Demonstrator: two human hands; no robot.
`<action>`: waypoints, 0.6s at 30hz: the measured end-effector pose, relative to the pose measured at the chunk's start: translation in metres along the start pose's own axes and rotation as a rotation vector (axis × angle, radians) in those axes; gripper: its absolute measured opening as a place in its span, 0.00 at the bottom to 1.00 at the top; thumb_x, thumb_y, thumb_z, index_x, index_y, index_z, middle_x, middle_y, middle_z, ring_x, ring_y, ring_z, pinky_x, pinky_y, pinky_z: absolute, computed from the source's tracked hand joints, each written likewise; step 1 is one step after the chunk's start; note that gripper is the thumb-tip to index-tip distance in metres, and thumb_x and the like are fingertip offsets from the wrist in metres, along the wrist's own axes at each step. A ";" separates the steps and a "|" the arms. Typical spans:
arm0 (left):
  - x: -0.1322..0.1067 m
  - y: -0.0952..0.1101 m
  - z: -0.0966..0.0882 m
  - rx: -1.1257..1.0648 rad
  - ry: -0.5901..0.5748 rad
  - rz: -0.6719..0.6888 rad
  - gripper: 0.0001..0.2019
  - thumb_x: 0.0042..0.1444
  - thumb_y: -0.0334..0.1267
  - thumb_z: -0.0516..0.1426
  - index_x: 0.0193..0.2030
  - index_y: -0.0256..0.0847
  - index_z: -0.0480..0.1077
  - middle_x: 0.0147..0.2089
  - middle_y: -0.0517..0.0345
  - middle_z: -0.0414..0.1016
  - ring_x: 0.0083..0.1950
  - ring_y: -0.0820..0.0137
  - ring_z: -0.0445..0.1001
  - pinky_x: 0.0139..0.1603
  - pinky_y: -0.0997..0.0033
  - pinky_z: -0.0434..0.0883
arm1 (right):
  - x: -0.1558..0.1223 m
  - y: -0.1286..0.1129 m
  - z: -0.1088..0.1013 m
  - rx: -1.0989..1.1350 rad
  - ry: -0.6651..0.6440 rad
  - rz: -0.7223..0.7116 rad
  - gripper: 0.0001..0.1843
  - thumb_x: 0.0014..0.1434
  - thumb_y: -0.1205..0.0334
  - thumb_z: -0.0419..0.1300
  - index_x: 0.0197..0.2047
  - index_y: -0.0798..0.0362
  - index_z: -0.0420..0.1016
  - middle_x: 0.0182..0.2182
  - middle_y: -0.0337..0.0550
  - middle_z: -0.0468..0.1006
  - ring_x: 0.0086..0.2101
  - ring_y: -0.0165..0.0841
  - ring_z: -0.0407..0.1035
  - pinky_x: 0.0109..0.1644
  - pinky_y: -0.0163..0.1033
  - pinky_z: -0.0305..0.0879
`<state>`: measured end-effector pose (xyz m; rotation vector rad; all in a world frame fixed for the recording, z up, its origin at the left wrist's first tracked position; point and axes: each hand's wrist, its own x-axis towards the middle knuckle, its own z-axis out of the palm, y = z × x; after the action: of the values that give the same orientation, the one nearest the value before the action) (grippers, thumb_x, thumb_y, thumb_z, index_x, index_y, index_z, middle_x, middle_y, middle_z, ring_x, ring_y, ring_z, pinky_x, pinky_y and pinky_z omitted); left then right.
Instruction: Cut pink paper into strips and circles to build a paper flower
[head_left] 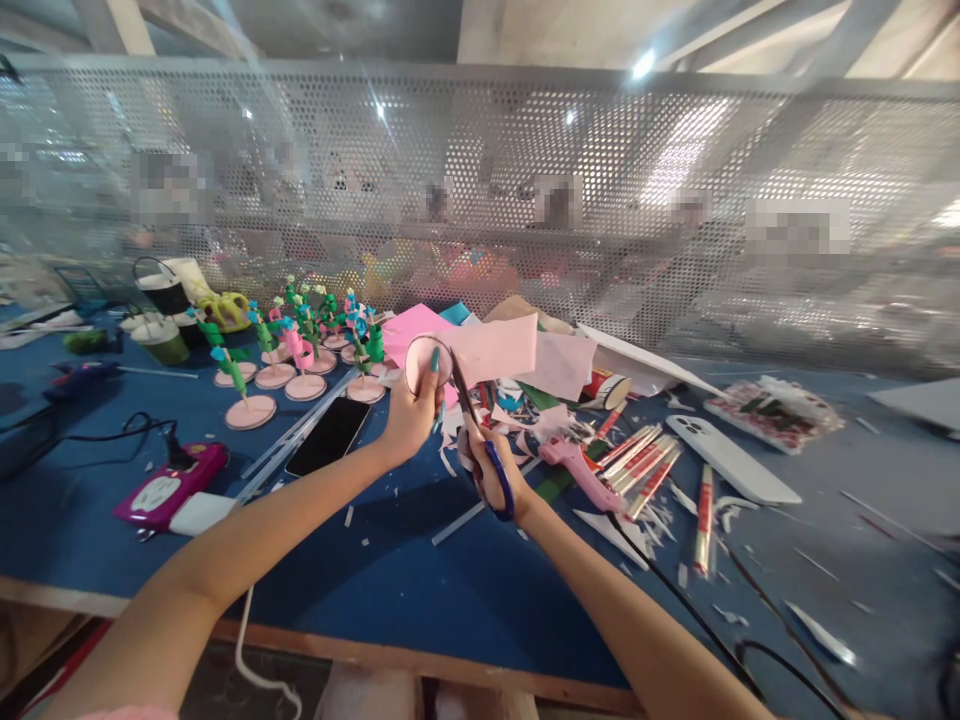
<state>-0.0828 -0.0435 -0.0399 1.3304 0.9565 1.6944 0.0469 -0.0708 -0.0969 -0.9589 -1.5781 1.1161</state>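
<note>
One pink disc [418,364] sits pinched in my left hand [412,414] — presumably to steady it — while my right hand [508,468] grips scissors [466,392] at its four o'clock.

There are two flat phones [330,437], one black and one white, one pair of blue-handled scissors [463,388] and one pink plastic glue gun [581,470]

On the blue table [480,590] there lies a black smartphone [330,437]; to its left is a purple extension socket [159,490]. A white smartphone [731,458] lies at the right. Behind stands a perforated metal partition [300,190].
</note>
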 end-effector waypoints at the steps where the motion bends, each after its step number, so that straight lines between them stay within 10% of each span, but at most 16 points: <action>1: 0.000 0.001 0.000 -0.008 0.002 -0.013 0.21 0.51 0.54 0.58 0.21 0.40 0.59 0.14 0.68 0.58 0.14 0.81 0.56 0.15 0.78 0.55 | 0.000 0.000 0.000 -0.001 0.010 0.007 0.33 0.51 0.27 0.48 0.23 0.51 0.57 0.14 0.32 0.54 0.13 0.22 0.48 0.12 0.30 0.42; 18: 0.007 -0.011 -0.009 0.095 -0.109 0.069 0.19 0.52 0.54 0.58 0.25 0.40 0.63 0.16 0.67 0.59 0.16 0.79 0.57 0.19 0.77 0.56 | 0.002 -0.007 -0.006 0.009 0.030 0.089 0.35 0.45 0.22 0.48 0.25 0.50 0.57 0.12 0.30 0.57 0.10 0.22 0.52 0.10 0.29 0.50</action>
<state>-0.0912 -0.0332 -0.0483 1.5175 0.9477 1.6270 0.0514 -0.0695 -0.0885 -1.0440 -1.5181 1.1638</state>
